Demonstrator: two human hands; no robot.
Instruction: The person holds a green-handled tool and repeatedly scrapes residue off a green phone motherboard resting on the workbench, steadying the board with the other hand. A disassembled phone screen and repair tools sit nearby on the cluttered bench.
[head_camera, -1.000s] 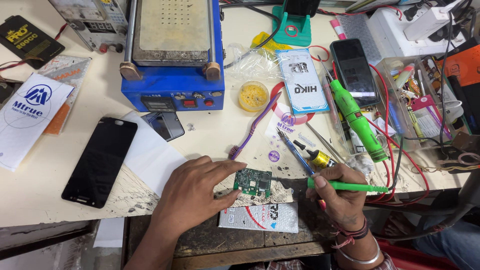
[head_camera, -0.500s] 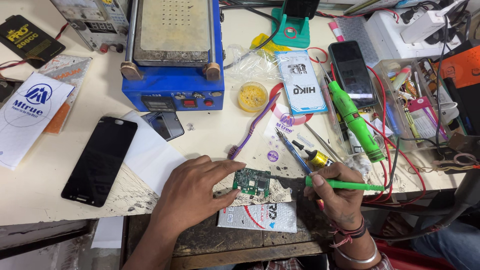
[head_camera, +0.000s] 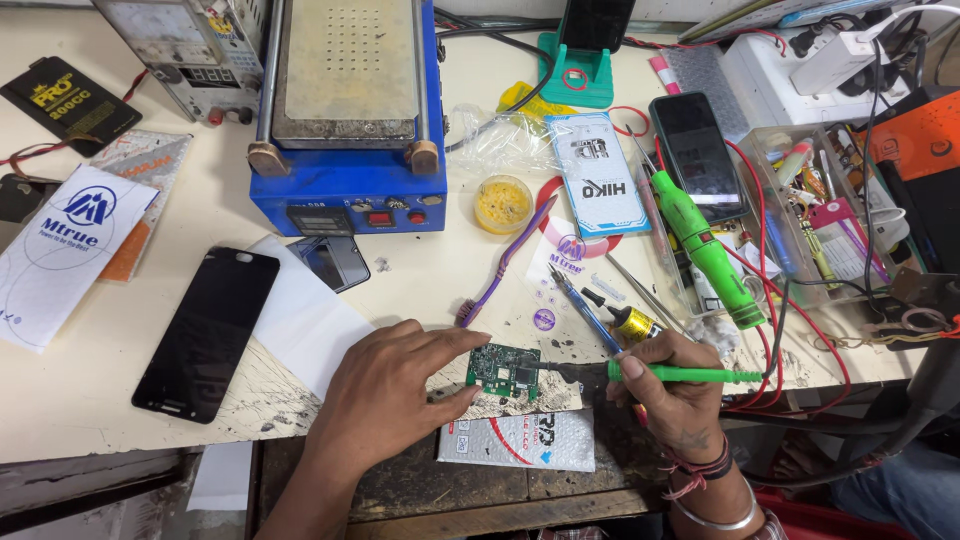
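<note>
At the worn front edge of the bench, the left hand (head_camera: 385, 400) pinches a small green circuit board (head_camera: 503, 369), seemingly light, stiff and fragile, best held by its edges, while the right hand (head_camera: 672, 395) grips a green-handled soldering iron (head_camera: 680, 374) touching it.

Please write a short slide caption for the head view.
Left hand steadies a small green circuit board while right hand touches it with a green soldering iron.
</note>
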